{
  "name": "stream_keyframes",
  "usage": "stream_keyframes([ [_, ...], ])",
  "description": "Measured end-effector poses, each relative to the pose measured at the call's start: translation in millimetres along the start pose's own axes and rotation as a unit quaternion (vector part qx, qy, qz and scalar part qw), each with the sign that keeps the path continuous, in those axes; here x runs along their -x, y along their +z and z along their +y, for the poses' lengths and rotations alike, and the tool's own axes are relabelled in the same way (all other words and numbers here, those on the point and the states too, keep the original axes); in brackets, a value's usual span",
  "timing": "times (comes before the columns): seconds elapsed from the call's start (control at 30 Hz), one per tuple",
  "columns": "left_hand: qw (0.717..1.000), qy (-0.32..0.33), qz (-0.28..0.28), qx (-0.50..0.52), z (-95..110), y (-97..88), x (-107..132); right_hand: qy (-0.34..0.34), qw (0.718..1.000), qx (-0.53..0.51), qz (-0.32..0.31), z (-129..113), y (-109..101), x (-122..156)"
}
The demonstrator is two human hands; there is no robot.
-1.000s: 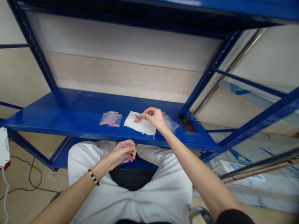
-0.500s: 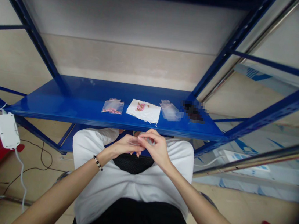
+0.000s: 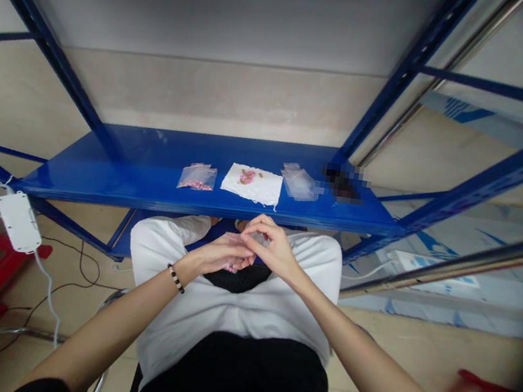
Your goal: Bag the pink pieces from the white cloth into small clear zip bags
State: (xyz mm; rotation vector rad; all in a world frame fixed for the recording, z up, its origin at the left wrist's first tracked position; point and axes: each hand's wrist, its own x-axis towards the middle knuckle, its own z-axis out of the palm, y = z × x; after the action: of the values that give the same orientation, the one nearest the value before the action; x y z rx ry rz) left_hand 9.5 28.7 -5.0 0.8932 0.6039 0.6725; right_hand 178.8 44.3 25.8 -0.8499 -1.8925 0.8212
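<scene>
left hand [image 3: 223, 254] and right hand [image 3: 271, 246] were held half-closed, touching, at lower centre | any held item could not be told | white paper sheet [image 3: 262, 188] with pink beads [image 3: 247, 176] was seen on glossy blue steel shelf [image 3: 97, 189] above

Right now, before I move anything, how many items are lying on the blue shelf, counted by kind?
On the blue metal shelf:
Clear plastic bags: 2 (a bag with pink beads and a bare bag, which may be more than one)
White sheet with pink beads on it: 1
Pixelated object: 1
Total: 4
</scene>
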Motion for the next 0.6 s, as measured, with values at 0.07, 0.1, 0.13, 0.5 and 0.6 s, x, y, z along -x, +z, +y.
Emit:
stream_keyframes([
  [0.07, 1.000, 0.009, -0.002, 0.014, 0.8, 0.4, 0.5, 0.001, 1.000, 0.006, -0.009, 1.7, -0.3, 0.0],
  [0.1, 1.000, 0.013, -0.005, 0.020, 1.4, 0.5, 0.8, 0.002, 1.000, 0.008, -0.010, 2.6, -0.3, 0.0],
  [0.13, 1.000, 0.016, -0.008, 0.023, 2.2, 0.6, 1.1, 0.004, 1.000, 0.009, -0.010, 3.4, -0.2, 0.1],
  [0.5, 0.998, 0.026, -0.038, 0.038, 8.2, 2.4, 3.9, -0.004, 1.000, 0.019, -0.008, 6.5, 0.4, 0.1],
  [0.6, 0.998, 0.017, -0.034, 0.043, 9.2, 2.8, 5.0, -0.003, 1.000, 0.018, -0.003, 5.5, 0.0, 0.1],
])
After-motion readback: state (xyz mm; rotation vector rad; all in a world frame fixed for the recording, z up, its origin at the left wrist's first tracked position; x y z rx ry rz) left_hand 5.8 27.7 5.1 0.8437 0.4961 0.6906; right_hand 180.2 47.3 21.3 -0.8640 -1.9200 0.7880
